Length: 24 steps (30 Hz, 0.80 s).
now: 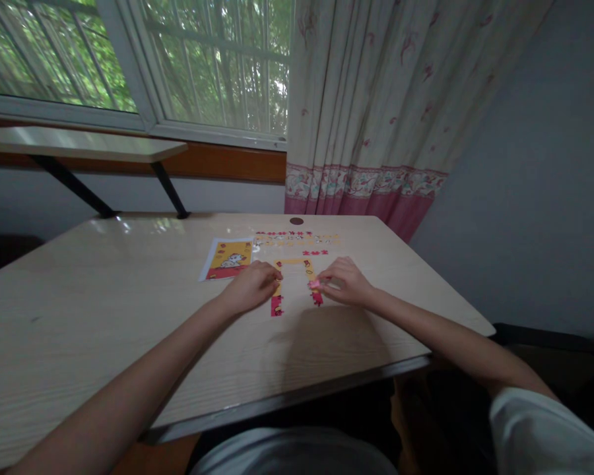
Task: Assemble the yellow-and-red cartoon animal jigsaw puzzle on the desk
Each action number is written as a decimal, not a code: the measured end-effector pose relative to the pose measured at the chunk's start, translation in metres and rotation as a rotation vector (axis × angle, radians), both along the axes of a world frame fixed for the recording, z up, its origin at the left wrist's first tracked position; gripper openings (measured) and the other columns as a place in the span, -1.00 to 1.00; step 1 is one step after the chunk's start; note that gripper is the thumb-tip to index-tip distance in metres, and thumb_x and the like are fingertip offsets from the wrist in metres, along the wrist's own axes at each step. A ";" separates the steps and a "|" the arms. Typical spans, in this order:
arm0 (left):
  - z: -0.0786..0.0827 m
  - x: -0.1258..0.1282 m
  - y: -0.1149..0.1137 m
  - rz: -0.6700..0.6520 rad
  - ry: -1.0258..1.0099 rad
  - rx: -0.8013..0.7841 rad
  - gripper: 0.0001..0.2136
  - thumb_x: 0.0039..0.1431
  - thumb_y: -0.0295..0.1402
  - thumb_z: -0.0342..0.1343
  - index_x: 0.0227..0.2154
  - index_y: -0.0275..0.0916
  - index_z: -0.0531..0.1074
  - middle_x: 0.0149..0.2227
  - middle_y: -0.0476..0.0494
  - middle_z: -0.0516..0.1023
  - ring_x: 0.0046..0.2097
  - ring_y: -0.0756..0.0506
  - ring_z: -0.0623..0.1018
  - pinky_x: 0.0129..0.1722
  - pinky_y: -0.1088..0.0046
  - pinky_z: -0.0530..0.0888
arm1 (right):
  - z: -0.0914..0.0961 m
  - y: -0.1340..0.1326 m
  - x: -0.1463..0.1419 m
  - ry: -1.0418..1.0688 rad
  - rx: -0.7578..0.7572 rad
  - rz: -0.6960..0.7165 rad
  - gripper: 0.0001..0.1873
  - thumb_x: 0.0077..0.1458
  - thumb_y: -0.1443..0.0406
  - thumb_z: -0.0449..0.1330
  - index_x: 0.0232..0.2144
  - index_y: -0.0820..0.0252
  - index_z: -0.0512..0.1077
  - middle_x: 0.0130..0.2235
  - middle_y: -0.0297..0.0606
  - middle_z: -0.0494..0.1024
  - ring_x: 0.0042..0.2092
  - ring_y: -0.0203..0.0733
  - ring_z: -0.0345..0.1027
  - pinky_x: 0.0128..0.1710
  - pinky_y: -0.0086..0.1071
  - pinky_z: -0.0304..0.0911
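Observation:
A partly joined jigsaw puzzle lies flat on the table, its yellow and red pieces forming a left column, a top row and a right column. My left hand rests at the left column with fingers curled and fingertips on or just over it; whatever they may hold is hidden. Between the thumb and fingers of my right hand is a pink puzzle piece, at the right column, just above its red end. Left of the puzzle lies a printed picture of a white animal on yellow and red.
Loose red puzzle pieces and yellow puzzle pieces lie in rows beyond the puzzle. A round dark disc is at the table's back edge. A raised shelf stands back left, below the window; a curtain hangs behind.

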<state>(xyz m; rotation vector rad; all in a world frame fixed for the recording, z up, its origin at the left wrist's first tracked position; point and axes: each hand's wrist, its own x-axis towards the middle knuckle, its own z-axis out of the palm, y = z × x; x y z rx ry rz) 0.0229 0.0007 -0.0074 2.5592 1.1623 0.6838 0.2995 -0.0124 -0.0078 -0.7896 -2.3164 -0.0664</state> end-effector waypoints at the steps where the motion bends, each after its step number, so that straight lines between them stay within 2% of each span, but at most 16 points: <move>1: 0.001 0.003 -0.003 -0.025 0.011 0.007 -0.81 0.09 -0.39 0.01 -0.27 -0.25 0.49 -0.25 -0.20 0.53 -0.16 -0.16 0.45 -0.09 0.27 0.34 | -0.002 -0.003 0.003 -0.037 -0.036 0.011 -0.77 0.09 0.12 0.18 -0.33 0.14 0.50 -0.44 -0.29 0.52 -0.33 -0.24 0.34 -0.25 -0.33 0.06; 5: 0.009 0.019 -0.020 -0.210 0.084 -0.005 -0.79 0.14 -0.40 -0.02 -0.22 -0.26 0.48 -0.29 -0.19 0.50 -0.18 -0.13 0.44 -0.12 0.31 0.35 | -0.009 -0.018 0.010 -0.096 -0.176 0.028 -0.80 0.07 0.13 0.21 -0.36 0.12 0.50 -0.41 -0.33 0.53 -0.33 -0.28 0.36 -0.26 -0.36 0.03; 10: 0.017 0.036 -0.040 -0.368 0.164 0.037 -0.74 0.12 -0.44 0.01 -0.13 -0.21 0.47 -0.30 -0.16 0.46 -0.21 -0.12 0.42 -0.17 0.36 0.34 | -0.012 -0.030 0.008 -0.108 -0.202 0.013 -0.82 0.06 0.15 0.21 -0.36 0.11 0.49 -0.43 -0.34 0.52 -0.33 -0.28 0.34 -0.27 -0.36 0.01; 18: 0.006 0.043 -0.042 -0.388 0.252 0.122 -0.70 0.16 -0.38 0.02 -0.04 -0.13 0.44 -0.32 -0.15 0.40 -0.26 -0.11 0.38 -0.26 0.40 0.32 | -0.012 -0.030 0.009 -0.119 -0.218 0.014 -0.85 0.02 0.18 0.24 -0.36 0.11 0.49 -0.40 -0.33 0.53 -0.30 -0.26 0.35 -0.26 -0.36 0.04; 24: 0.005 0.045 -0.043 -0.371 0.285 0.129 -0.71 0.17 -0.35 0.02 -0.04 -0.12 0.42 -0.30 -0.17 0.40 -0.24 -0.13 0.38 -0.26 0.38 0.30 | -0.013 -0.030 0.010 -0.110 -0.219 0.019 -0.86 0.02 0.23 0.23 -0.32 0.12 0.48 -0.40 -0.33 0.52 -0.30 -0.25 0.34 -0.27 -0.36 0.04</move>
